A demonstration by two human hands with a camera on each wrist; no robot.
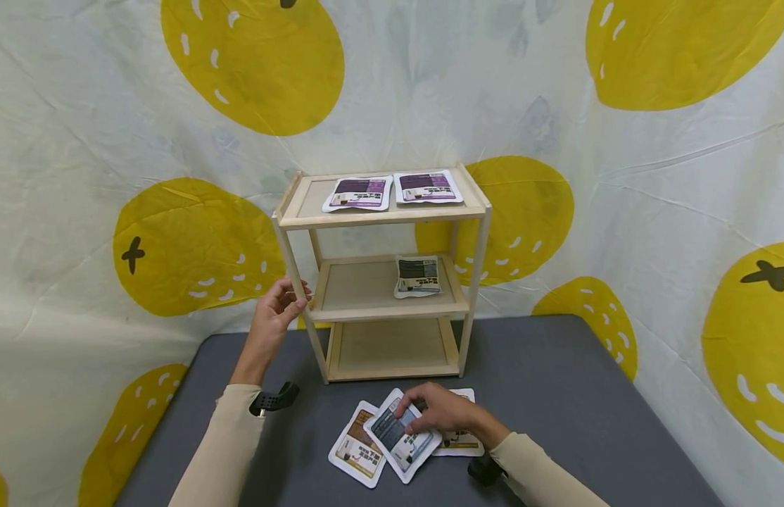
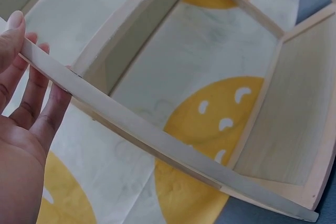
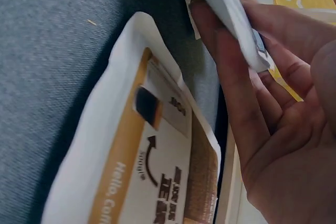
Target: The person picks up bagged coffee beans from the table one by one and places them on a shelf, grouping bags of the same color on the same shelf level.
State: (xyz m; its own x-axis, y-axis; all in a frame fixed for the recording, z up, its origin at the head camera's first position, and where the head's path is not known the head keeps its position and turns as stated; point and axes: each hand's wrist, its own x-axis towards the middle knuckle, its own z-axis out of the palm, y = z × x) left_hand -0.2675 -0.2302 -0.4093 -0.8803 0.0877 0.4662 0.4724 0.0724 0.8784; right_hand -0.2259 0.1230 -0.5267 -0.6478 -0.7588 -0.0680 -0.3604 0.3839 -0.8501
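Note:
My left hand [image 1: 268, 324] holds the left front post of a small three-tier wooden shelf [image 1: 386, 311]. In the left wrist view, the thumb and fingers lie on either side of that post [image 2: 152, 127]. My right hand [image 1: 445, 410] pinches a white-edged blue coffee sachet [image 1: 400, 443] by its upper right edge. Seen from the right wrist, the sachet [image 3: 231, 17] is tilted between thumb and fingers, raised off the table. A brown coffee sachet [image 1: 357, 454] lies at its left, partly covered. Another brownish sachet [image 1: 462, 443] is partly hidden behind the right hand.
Two purple sachets, one left [image 1: 359, 193] and one right [image 1: 428, 187], lie on the top tier. A dark-labelled sachet [image 1: 419, 276] rests on the middle tier's right side. The shelf stands on a dark grey table [image 1: 531, 394], before a fruit-patterned cloth [image 1: 379, 84].

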